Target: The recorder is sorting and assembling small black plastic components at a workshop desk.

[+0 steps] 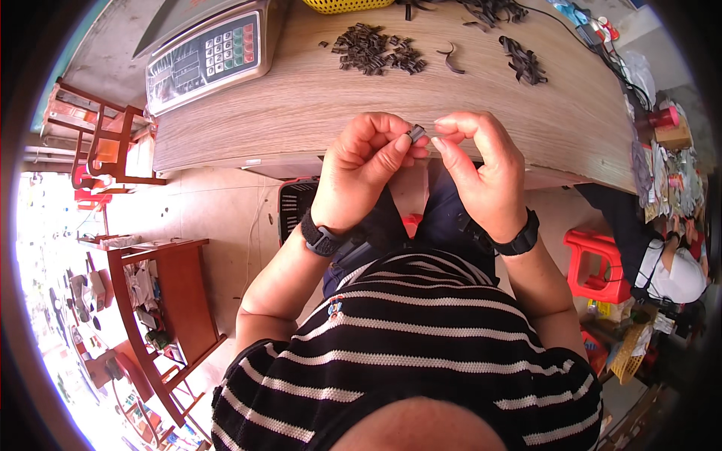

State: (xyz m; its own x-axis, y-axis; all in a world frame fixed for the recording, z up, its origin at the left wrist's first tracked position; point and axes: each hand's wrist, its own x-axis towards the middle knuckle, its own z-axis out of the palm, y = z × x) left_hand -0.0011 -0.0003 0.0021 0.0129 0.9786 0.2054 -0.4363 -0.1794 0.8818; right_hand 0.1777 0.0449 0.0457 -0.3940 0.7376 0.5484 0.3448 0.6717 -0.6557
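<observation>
The wood-grain table [293, 113] bears a digital scale [204, 62], left, and a yellow basket [347, 6], top. Below the basket lie short dark pieces [365, 51]; rightward, a bunch of dark strips [524, 63].

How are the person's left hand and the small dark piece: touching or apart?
Touching: the head view shows the left hand pinching the small dark piece between thumb and fingers.

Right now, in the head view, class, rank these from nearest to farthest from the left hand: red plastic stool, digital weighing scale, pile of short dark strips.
From the left hand:
1. Pile of short dark strips, straight ahead.
2. Digital weighing scale, ahead and to the left.
3. Red plastic stool, off to the right.
</observation>
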